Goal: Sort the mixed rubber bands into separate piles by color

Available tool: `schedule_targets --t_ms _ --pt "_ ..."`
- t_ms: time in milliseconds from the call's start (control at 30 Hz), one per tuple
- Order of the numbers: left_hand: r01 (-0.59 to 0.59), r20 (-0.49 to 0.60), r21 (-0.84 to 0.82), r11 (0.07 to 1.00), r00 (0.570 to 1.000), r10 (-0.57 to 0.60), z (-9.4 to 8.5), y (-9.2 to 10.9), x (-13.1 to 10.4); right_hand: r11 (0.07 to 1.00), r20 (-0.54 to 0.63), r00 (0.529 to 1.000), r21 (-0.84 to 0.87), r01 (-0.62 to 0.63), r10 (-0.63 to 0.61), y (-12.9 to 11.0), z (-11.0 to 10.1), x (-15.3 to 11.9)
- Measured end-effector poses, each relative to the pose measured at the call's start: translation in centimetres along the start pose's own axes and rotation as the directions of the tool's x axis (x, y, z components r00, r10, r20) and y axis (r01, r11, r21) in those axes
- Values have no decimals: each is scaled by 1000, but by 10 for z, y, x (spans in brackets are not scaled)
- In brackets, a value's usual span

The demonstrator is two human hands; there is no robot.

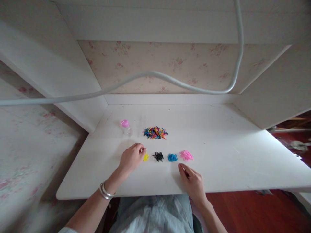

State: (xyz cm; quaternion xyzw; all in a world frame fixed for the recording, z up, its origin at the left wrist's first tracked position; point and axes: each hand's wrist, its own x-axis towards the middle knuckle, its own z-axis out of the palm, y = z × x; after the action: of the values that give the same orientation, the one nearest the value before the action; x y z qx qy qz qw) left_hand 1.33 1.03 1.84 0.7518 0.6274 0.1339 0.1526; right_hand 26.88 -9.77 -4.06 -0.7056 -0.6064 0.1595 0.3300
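Observation:
My left hand point(133, 156) is closed over the left side of a small yellow pile point(146, 157), thumb and fingertips together; whatever it may hold is too small to make out. To its right lie a black pile point(158, 156), a blue pile point(172, 157) and a pink pile point(186, 155) of small bands. My right hand point(191, 181) rests just below the blue and pink piles, its fingers pinched together, with nothing I can make out between them. Behind the row sits a larger mixed-colour heap point(155, 133).
A clear bottle point(126, 130) with a pink top stands at the back left of the white table point(233, 161). A pale cable point(155, 74) hangs across the view, above the table. White panels rise at both sides and the back.

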Motion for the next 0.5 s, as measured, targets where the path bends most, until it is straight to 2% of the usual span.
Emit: schedule_targets --t_ms 100,267,500 --pt "21 43 40 999 999 -23 9 6 22 1000 -16 1000 14 -10 10 6 1 -1" --pt "67 26 56 996 997 -69 23 6 50 999 -15 999 -32 33 -33 7 6 -1" --pt "71 18 30 997 997 -72 34 5 65 991 1 996 -96 91 -92 7 7 -4"
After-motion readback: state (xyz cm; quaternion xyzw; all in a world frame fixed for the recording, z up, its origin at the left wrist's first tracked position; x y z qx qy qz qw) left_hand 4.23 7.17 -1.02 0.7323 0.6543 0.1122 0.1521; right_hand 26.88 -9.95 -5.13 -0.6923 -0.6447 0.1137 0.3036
